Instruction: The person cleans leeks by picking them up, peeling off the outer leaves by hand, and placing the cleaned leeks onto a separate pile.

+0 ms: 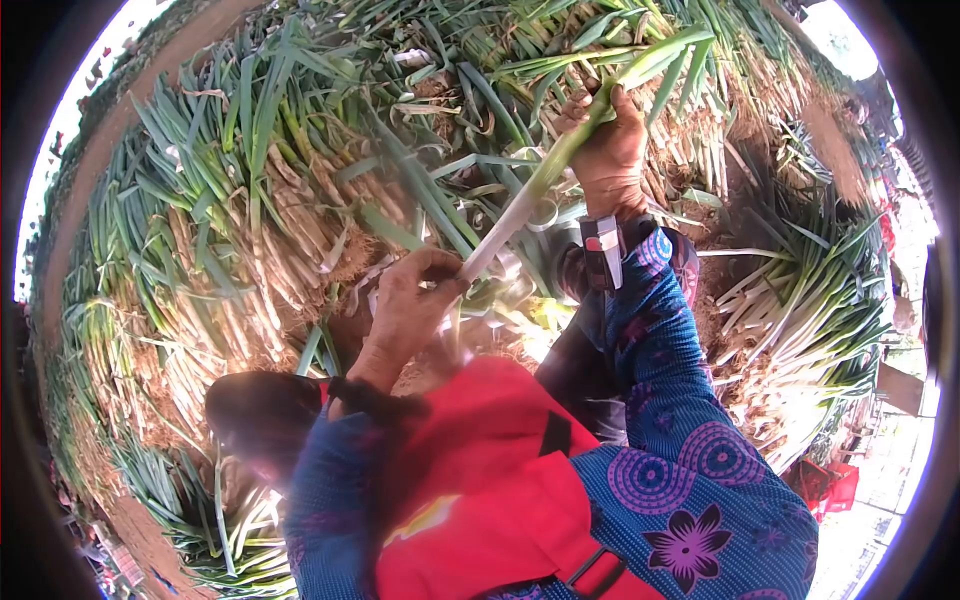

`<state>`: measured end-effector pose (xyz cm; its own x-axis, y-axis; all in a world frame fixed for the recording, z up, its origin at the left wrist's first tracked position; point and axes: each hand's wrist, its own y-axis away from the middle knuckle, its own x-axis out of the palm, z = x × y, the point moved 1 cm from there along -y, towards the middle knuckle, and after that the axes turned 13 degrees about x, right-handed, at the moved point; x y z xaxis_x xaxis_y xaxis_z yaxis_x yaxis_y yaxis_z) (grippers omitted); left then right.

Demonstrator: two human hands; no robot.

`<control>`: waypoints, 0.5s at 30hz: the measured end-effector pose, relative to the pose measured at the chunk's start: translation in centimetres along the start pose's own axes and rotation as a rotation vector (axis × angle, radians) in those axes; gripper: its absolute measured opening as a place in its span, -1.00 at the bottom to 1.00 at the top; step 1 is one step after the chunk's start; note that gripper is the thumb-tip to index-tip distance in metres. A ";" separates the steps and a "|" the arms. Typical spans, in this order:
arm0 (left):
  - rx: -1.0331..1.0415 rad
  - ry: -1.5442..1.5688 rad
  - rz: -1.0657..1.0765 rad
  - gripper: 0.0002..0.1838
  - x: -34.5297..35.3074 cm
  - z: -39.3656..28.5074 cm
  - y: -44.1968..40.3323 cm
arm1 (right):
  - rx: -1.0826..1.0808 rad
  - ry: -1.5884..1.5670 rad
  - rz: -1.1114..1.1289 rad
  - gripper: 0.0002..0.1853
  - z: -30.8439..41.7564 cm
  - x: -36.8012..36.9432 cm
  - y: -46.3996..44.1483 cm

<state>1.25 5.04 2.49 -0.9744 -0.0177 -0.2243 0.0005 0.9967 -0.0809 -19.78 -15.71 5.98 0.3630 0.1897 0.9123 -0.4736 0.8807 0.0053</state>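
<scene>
A long green onion (520,215) slants across the middle, its white end low and its green leaves high. My right hand (608,150) is closed around its green upper part, and the leaves stick out past the fist. My left hand (408,308) pinches the white lower end between thumb and fingers. Below those fingers hangs a pale, blurred strip (455,335), perhaps loose skin. Whether it is still joined to the stalk I cannot make out.
A big heap of unpeeled green onions (300,200) with earthy roots spreads left and ahead. Cleaner white-stemmed onions (770,320) lie at right, and more onions (250,535) at lower left. A red apron (490,480) covers my lap. A red container (828,487) stands at far right.
</scene>
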 end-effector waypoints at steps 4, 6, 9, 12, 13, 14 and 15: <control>-0.065 -0.126 0.053 -0.81 -0.1 -1.0 -0.3 | -0.032 0.025 -0.036 -0.73 -0.4 0.9 0.5; -0.126 -0.151 0.077 -0.81 0.1 -1.7 -0.5 | -0.050 0.033 -0.040 -0.72 -0.5 1.4 0.8; -0.121 -0.117 0.104 -0.80 0.2 -0.5 -0.7 | -0.028 0.047 0.015 -0.71 -0.3 0.9 0.5; -0.110 -0.161 0.114 -0.82 0.4 -1.0 -0.6 | -0.068 0.070 -0.056 -0.70 -0.4 1.3 0.7; -0.076 -0.211 0.090 -0.83 0.5 -1.5 -0.5 | -0.080 0.082 -0.082 -0.71 -0.3 1.1 0.7; -0.041 -0.260 0.066 -0.84 0.6 -2.0 -0.3 | -0.092 0.094 -0.108 -0.72 -0.3 0.9 0.5; -0.007 -0.310 0.042 -0.84 0.6 -2.3 -0.1 | -0.104 0.106 -0.134 -0.73 -0.4 0.6 0.5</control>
<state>0.16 5.09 4.59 -0.8586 0.0013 -0.5126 0.0368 0.9976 -0.0591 -19.49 -15.01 6.42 0.5022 0.1075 0.8580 -0.3317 0.9403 0.0763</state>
